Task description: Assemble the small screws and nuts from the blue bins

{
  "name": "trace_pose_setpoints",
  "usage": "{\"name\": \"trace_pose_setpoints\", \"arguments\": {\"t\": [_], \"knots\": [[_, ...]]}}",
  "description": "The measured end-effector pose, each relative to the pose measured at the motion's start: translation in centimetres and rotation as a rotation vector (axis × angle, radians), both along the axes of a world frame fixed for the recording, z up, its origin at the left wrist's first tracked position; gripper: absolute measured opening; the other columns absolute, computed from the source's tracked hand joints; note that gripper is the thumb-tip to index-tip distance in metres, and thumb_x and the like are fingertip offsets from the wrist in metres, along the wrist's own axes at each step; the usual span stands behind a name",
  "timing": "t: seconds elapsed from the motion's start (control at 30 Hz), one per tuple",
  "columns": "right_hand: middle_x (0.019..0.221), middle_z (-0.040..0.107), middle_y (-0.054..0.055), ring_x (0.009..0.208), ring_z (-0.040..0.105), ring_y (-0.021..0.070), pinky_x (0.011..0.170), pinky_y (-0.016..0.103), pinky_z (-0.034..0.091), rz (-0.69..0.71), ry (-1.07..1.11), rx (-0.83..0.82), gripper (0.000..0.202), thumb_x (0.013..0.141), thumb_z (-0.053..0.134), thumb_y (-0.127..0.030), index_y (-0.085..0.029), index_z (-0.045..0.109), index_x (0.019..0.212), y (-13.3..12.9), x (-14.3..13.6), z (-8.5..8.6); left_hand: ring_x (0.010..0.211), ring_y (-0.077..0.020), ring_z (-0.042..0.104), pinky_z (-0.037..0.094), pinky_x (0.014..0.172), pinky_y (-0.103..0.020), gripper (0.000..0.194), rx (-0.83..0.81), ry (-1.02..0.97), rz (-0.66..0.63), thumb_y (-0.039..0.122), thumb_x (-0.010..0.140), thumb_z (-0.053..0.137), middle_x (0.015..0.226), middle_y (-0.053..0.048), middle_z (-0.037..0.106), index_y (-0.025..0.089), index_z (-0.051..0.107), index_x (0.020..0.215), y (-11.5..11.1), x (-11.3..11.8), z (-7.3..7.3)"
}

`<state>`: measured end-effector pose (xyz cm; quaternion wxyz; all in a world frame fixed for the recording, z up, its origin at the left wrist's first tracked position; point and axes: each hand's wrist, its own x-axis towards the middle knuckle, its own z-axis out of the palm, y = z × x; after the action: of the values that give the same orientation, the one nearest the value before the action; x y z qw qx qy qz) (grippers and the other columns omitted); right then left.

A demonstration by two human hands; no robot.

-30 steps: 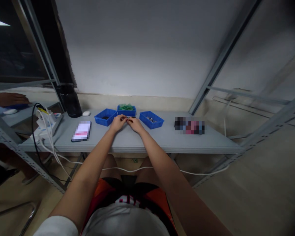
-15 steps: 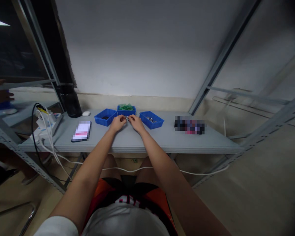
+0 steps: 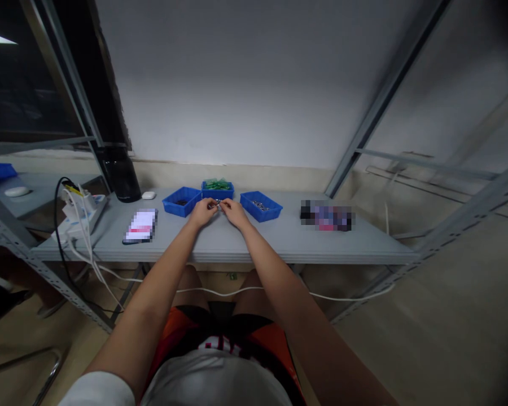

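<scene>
My left hand and my right hand meet over the grey table, fingertips pinched close together. Between them shows a small shiny metal piece, too small to name; both hands grip it. Just behind the fingers stands a blue tray of green plastic pieces. Left of my left hand lies a blue tray with dark small parts in it. To the right of my right hand, another blue tray contains small silvery metal parts.
At left are a phone, a white earbud case, a black bottle and a power strip with cables. A blurred-out item lies at right. Metal shelf posts flank the table.
My hands stay in nearly the same place, with the fingers shifting slightly around the metal piece. Another person's hand at the far left has gone out of view.
</scene>
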<state>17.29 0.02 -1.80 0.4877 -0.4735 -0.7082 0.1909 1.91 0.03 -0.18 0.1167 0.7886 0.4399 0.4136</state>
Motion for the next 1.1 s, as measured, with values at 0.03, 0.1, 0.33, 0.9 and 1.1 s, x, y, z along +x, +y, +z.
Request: {"name": "trace_pose_setpoints", "arguments": {"t": [0.03, 0.1, 0.33, 0.9, 1.1], "knots": [[0.072, 0.064, 0.001, 0.068, 0.056, 0.0139, 0.071, 0.026, 0.043, -0.007, 0.002, -0.001, 0.021, 0.083, 0.048, -0.033, -0.018, 0.064, 0.083, 0.1, 0.0, 0.0, 0.079, -0.0172, 0.059, 0.047, 0.076, -0.029, 0.019, -0.002, -0.005, 0.001, 0.025, 0.076, 0.055, 0.088, -0.008, 0.068, 0.014, 0.066, 0.087, 0.1, 0.0, 0.0], [0.07, 0.063, 0.0, 0.067, 0.056, 0.0133, 0.07, 0.025, 0.043, -0.016, 0.009, 0.003, 0.022, 0.084, 0.047, -0.034, -0.019, 0.063, 0.083, 0.3, 0.1, -0.2, 0.078, -0.0167, 0.059, 0.047, 0.076, -0.028, 0.02, -0.006, -0.013, 0.012, 0.026, 0.078, 0.054, 0.089, -0.008, 0.068, 0.014, 0.066, 0.088, 0.2, 0.0, -0.1], [0.068, 0.062, 0.0, 0.064, 0.056, 0.0128, 0.065, 0.024, 0.042, -0.04, 0.04, 0.021, 0.023, 0.085, 0.047, -0.036, -0.019, 0.062, 0.084, 1.1, 0.3, -0.7, 0.078, -0.0171, 0.06, 0.046, 0.075, -0.028, 0.019, -0.023, 0.003, 0.086, 0.024, 0.08, 0.051, 0.087, -0.008, 0.069, 0.014, 0.066, 0.087, 0.4, -0.2, -0.1], [0.07, 0.062, 0.0, 0.063, 0.054, 0.0118, 0.067, 0.024, 0.042, -0.026, 0.004, -0.039, 0.018, 0.085, 0.047, -0.027, -0.018, 0.063, 0.086, 1.4, 0.3, -1.1, 0.077, -0.017, 0.058, 0.045, 0.075, -0.029, 0.016, 0.01, -0.058, 0.057, 0.02, 0.082, 0.051, 0.087, -0.008, 0.067, 0.013, 0.065, 0.088, 1.3, -0.3, -0.5], [0.071, 0.063, 0.0, 0.064, 0.054, 0.0125, 0.066, 0.024, 0.042, -0.03, 0.018, 0.005, 0.022, 0.086, 0.045, -0.032, -0.019, 0.063, 0.088, 1.1, 0.5, -0.8, 0.078, -0.0179, 0.058, 0.046, 0.076, -0.029, 0.016, 0.044, -0.107, 0.073, 0.023, 0.081, 0.054, 0.087, -0.009, 0.067, 0.013, 0.066, 0.086, 1.2, -0.3, -0.4]]}}
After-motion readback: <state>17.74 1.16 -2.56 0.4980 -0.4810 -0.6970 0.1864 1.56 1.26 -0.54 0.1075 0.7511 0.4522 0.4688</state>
